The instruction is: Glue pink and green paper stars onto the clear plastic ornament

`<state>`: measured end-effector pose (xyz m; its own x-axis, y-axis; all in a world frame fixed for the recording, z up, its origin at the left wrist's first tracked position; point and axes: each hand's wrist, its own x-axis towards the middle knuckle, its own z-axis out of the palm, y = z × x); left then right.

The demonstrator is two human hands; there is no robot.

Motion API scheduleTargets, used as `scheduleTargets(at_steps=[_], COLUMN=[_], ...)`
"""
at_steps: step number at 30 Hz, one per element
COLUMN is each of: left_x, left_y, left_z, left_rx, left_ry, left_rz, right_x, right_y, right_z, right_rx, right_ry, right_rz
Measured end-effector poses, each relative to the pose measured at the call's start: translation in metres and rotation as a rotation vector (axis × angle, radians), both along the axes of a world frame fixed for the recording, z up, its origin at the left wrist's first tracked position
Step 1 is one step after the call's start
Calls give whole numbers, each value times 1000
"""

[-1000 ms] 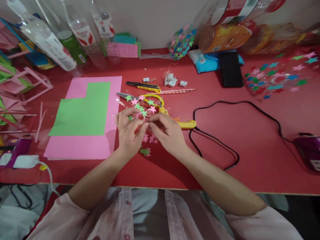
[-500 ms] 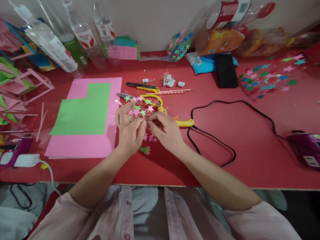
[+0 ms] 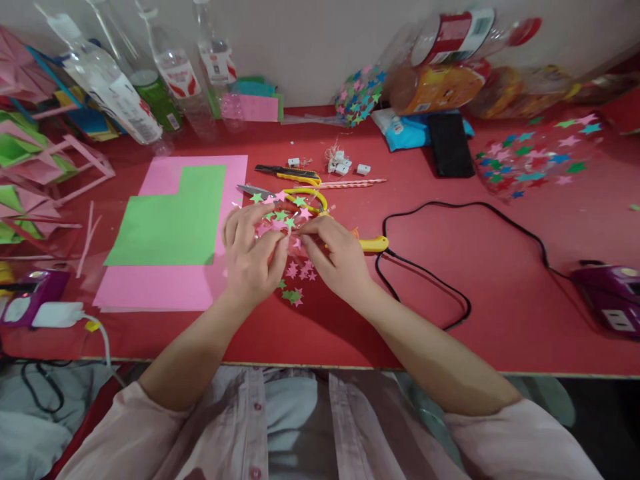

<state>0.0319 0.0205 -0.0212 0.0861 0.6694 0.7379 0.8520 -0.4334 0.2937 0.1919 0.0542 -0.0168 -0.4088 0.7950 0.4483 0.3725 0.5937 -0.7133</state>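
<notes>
My left hand (image 3: 250,253) and my right hand (image 3: 335,257) meet above the red table (image 3: 500,293), fingertips pinched together on a clear plastic piece covered with small pink and green paper stars (image 3: 283,217). More loose paper stars (image 3: 297,283) lie on the table just below the hands. Yellow-handled scissors (image 3: 305,197) rest right behind the star piece. A yellow glue gun (image 3: 373,244) pokes out beside my right hand, with its black cord (image 3: 430,280) looping to the right.
A green sheet on pink paper (image 3: 170,227) lies to the left. A utility knife (image 3: 287,173), pencil (image 3: 350,182), plastic bottles (image 3: 115,87), a black phone (image 3: 450,143), star-covered bottles (image 3: 535,157) and a purple device (image 3: 607,297) sit around. Pink paper frames (image 3: 45,173) stand far left.
Both hands have shifted slightly up and away from me, and the right fingertips have moved onto the star-covered piece.
</notes>
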Motion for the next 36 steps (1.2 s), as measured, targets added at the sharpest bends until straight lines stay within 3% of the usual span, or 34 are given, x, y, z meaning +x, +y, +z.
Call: scheduleTargets(at_steps=[18,24,29,36], left_x=[-10,-16,-16,-16], left_y=[3,5,7,6], left_z=[3,0,-2,-3], left_rx=[-49,-47,-49,-67], left_ry=[-323,-250,-136,-197], left_rz=[-61,-58,-36,-50], right_x=[12,14,13,8], right_y=[7,8,7,10], right_z=[4,8,13,7], right_rx=[469,464,351,330], right_ry=[-130,-204,-262,-300], right_rz=[-71,-52,-58,-59])
